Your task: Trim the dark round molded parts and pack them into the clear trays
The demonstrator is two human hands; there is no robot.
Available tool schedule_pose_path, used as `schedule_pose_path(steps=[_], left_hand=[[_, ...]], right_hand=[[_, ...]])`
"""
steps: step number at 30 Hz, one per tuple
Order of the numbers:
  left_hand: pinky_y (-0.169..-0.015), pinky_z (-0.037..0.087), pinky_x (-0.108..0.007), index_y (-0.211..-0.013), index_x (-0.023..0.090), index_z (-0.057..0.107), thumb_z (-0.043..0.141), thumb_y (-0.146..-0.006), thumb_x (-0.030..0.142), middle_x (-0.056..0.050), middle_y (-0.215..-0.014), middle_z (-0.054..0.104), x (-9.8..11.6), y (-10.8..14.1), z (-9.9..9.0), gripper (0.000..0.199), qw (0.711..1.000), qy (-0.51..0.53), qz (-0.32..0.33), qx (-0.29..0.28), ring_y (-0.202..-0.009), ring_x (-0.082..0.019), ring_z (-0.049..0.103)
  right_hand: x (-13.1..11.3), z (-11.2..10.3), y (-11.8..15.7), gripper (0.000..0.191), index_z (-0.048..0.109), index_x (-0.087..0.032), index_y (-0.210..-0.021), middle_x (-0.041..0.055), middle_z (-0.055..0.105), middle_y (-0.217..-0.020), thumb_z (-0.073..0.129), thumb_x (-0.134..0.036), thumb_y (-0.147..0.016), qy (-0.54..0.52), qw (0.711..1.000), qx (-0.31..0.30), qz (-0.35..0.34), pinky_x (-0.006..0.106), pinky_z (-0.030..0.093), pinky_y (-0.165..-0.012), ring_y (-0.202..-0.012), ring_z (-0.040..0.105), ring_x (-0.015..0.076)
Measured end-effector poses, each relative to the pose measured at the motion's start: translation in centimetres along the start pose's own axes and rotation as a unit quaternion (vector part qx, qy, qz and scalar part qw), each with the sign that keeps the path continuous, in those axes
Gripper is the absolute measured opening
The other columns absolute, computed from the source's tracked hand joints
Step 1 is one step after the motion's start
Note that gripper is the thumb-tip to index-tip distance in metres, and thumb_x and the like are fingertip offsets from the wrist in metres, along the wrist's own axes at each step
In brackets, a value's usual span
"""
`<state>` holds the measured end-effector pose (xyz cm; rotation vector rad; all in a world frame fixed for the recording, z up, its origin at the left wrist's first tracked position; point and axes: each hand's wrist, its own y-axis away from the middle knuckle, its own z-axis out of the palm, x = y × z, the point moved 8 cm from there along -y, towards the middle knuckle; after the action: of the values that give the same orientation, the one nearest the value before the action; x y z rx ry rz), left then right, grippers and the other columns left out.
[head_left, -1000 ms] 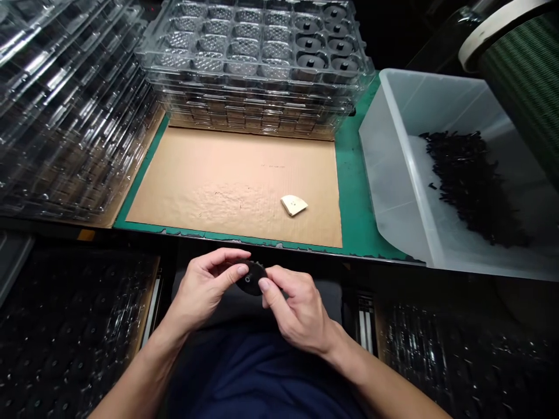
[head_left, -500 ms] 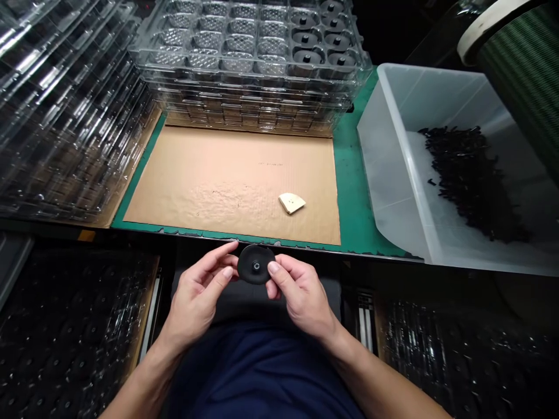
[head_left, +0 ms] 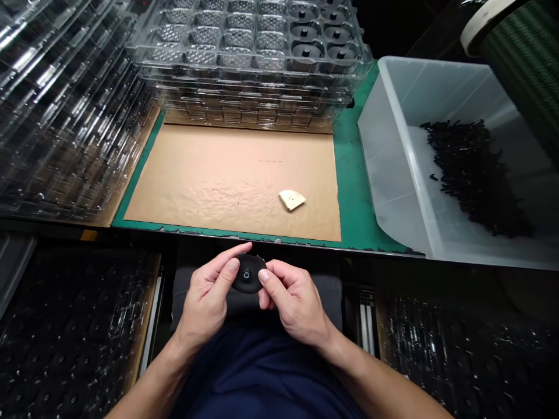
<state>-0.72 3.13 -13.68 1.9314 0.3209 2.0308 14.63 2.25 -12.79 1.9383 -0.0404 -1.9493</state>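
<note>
A round black plastic disc (head_left: 247, 278) with a small raised hub at its centre is between my hands, just in front of the table edge. My left hand (head_left: 210, 291) grips its left rim, thumb on the face and fingers behind. On the opposite rim, my right hand (head_left: 293, 295) pinches it between thumb and curled fingers. The disc's face is turned up towards me; its back is hidden. Beyond it, a pale wedge-shaped piece (head_left: 292, 200) lies on a brown cardboard sheet (head_left: 196, 169).
Stacked clear trays (head_left: 244, 75) stand at the back, black discs in the right-hand pockets. More trays (head_left: 65, 128) rise at the left. A translucent bin (head_left: 393, 151) with small black pieces (head_left: 471, 169) sits at the right. Filled trays flank my lap on both sides.
The disc has moved slightly left and towards me. My left thumb, beside the disc before, now presses on its left rim. The right hand keeps its pinch.
</note>
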Motion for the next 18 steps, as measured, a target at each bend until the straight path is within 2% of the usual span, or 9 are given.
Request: schedule_pose_path(steps=[3,5,8,11,15,18], left_hand=[[-0.098,0.056,-0.032,-0.141,0.024,0.068,0.067,-0.1,0.04,-0.01,-0.12,0.079,-0.6,0.2,1.1,0.044,0.991,0.111,-0.06,-0.052,-0.109,-0.025,0.073],[-0.1,0.056,-0.031,-0.147,0.025,0.062,0.07,-0.098,0.033,-0.011,-0.127,0.076,-0.6,0.3,1.9,0.05,0.975,0.189,-0.083,-0.084,-0.116,-0.025,0.071],[-0.101,0.056,-0.029,-0.152,0.028,0.056,0.078,-0.092,0.024,-0.011,-0.137,0.07,-0.5,0.6,2.5,0.064,0.966,0.223,-0.089,-0.099,-0.122,-0.024,0.068],[-0.091,0.059,-0.025,-0.15,0.033,0.056,0.086,-0.084,0.02,-0.007,-0.132,0.071,-0.7,0.5,2.7,0.074,0.971,0.207,-0.088,-0.082,-0.105,-0.018,0.07],[-0.071,0.06,-0.023,-0.129,0.027,0.068,0.091,-0.08,0.023,-0.003,-0.107,0.075,-0.9,0.0,2.6,0.054,0.98,0.183,-0.078,-0.03,-0.081,-0.014,0.069],[-0.06,0.057,-0.022,-0.113,0.023,0.071,0.094,-0.075,0.026,-0.002,-0.097,0.074,-0.9,-0.3,2.4,0.044,0.983,0.164,-0.082,-0.009,-0.07,-0.013,0.066]], right_hand=[[0.3,0.1,-0.1,0.04,0.061,-0.018,-0.078,-0.0006,0.065,-0.061,0.055,-0.045,-0.106,-0.013,1.0,0.008,0.005,0.021,0.045,-0.056,-0.055,0.056,0.0109],[0.5,0.0,-0.2,0.041,0.063,-0.018,-0.08,-0.0003,0.066,-0.063,0.055,-0.048,-0.106,-0.025,0.999,0.02,0.008,0.021,0.046,-0.056,-0.055,0.057,0.0111],[0.5,-0.2,-0.2,0.044,0.063,-0.018,-0.077,0.0002,0.066,-0.064,0.056,-0.05,-0.107,-0.034,0.999,0.028,-0.001,0.021,0.046,-0.057,-0.056,0.057,0.0109],[0.1,0.0,-0.1,0.047,0.063,-0.018,-0.078,0.0011,0.068,-0.067,0.051,-0.05,-0.11,-0.027,0.999,0.011,-0.03,0.021,0.048,-0.06,-0.058,0.06,0.011],[-0.8,0.6,0.2,0.05,0.066,-0.018,-0.086,0.0026,0.071,-0.077,0.038,-0.046,-0.115,0.018,0.995,-0.03,-0.091,0.022,0.051,-0.069,-0.067,0.065,0.0113],[-1.2,0.7,0.4,0.04,0.066,-0.018,-0.088,0.0013,0.071,-0.077,0.044,-0.039,-0.114,0.05,0.992,-0.036,-0.114,0.021,0.05,-0.068,-0.068,0.065,0.0107]])
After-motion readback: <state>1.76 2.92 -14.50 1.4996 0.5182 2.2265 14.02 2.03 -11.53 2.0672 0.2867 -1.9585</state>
